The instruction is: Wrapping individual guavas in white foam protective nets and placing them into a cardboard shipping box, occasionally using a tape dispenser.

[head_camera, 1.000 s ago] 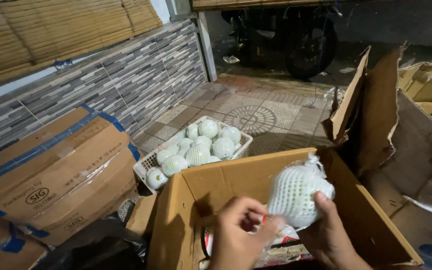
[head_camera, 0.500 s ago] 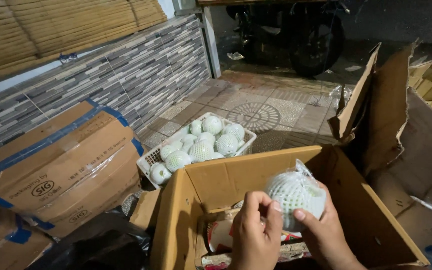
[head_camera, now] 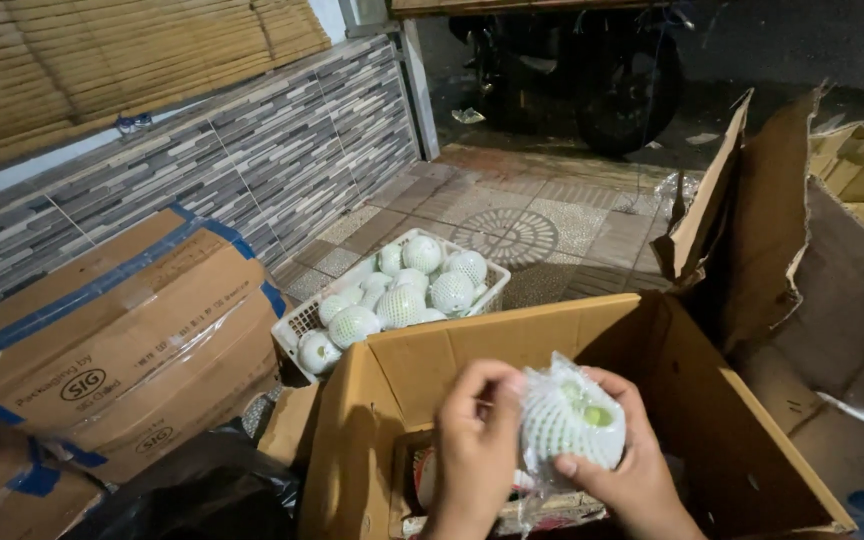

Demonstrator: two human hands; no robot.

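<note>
Both hands are closed around a round green fruit in white foam netting (head_camera: 572, 420), held just above the open cardboard box (head_camera: 432, 365) at the bottom of the view. The left hand (head_camera: 477, 450) grips the fruit's left side, its fingers curled over the netting near the top. The right hand (head_camera: 627, 470) cups the fruit from the right and underneath, with its thumb pressed on the lower front. A clear plastic wrap bunches up at the top of the fruit, and a patch of green skin shows through the net on the right side.

Inside the box, below the hands, lies something red and white, too hidden to tell what it is. Behind the box, on the tiled floor (head_camera: 552, 215), stands a white plastic basket (head_camera: 297, 320) filled with more net-wrapped fruits (head_camera: 402, 300). To the left sits a sealed carton with blue tape (head_camera: 122, 340), close to a grey tiled wall (head_camera: 252, 140). To the right are torn, opened cardboard boxes (head_camera: 802, 250). A motorcycle (head_camera: 592, 70) stands in the dark at the far end.
</note>
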